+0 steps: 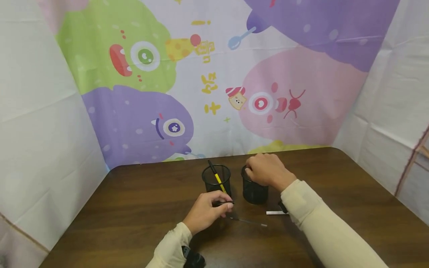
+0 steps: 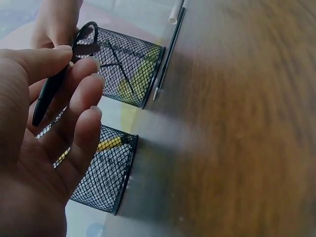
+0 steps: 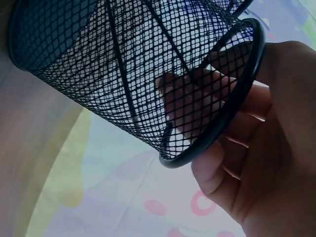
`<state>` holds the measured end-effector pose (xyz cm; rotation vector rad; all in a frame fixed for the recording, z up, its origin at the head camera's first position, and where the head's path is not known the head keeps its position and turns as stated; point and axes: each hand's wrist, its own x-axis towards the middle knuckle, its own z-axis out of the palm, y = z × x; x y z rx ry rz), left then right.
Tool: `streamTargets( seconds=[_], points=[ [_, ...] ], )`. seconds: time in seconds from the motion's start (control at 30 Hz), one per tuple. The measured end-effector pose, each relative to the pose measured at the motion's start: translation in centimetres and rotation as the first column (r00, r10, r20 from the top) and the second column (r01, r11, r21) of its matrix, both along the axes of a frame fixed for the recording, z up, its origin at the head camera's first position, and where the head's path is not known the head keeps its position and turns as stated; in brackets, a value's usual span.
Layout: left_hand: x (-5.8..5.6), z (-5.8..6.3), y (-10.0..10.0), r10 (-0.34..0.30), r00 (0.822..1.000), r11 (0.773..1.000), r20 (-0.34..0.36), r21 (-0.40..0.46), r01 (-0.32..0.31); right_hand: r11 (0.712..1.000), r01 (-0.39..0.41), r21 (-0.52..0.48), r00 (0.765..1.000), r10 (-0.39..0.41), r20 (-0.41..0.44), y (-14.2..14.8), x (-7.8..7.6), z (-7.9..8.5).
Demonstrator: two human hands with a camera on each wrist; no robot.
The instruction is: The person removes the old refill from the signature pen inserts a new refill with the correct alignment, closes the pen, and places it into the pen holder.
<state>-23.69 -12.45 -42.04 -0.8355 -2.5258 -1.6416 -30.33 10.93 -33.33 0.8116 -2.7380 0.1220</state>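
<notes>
My left hand (image 1: 209, 210) pinches a slim black tapered pen piece (image 2: 48, 96) between thumb and fingers, in front of the left black mesh pen cup (image 1: 208, 186). A yellow and black pen (image 1: 218, 176) leans in that cup. My right hand (image 1: 268, 169) reaches over the rim of the right mesh pen cup (image 1: 255, 193), its fingers (image 3: 185, 106) inside and seen through the mesh. Dark thin sticks or lines (image 3: 120, 64) show there too; whether the fingers pinch anything is unclear. A thin pen refill (image 2: 170, 54) with a metal tip lies on the table near the cups.
A white stick (image 1: 275, 213) lies on the brown wooden table (image 1: 134, 223) by my right wrist, partly hidden by the sleeve. Behind the table hangs a cloth (image 1: 214, 134) with cartoon monsters. White sheets hang at both sides.
</notes>
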Motion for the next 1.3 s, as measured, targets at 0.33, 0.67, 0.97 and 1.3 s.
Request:
streamTargets(
  seconds=[0.33, 0.67, 0.97, 1.3],
  points=[
    [0.0, -0.1, 0.1, 0.002, 1.000, 1.000, 0.004, -0.009, -0.002, 0.992, -0.029, -0.125, 0.996, 0.018, -0.088, 0.9, 0.0, -0.8],
    [0.2, -0.1, -0.4, 0.010, 1.000, 1.000, 0.026, 0.003, -0.010, 0.975, -0.056, -0.217, 0.984, 0.017, -0.179, 1.1, 0.1, -1.5],
    [0.2, -0.1, -0.3, 0.011, 0.999, 1.000, 0.034, 0.011, -0.011, 0.957, -0.081, -0.278, 0.973, 0.015, -0.232, 1.3, 0.5, -1.0],
    [0.0, -0.2, 0.1, 0.029, 0.999, 1.000, 0.027, -0.013, -0.028, 0.936, -0.130, -0.327, 0.951, 0.024, -0.308, 1.9, 0.9, -0.6]
  ],
)
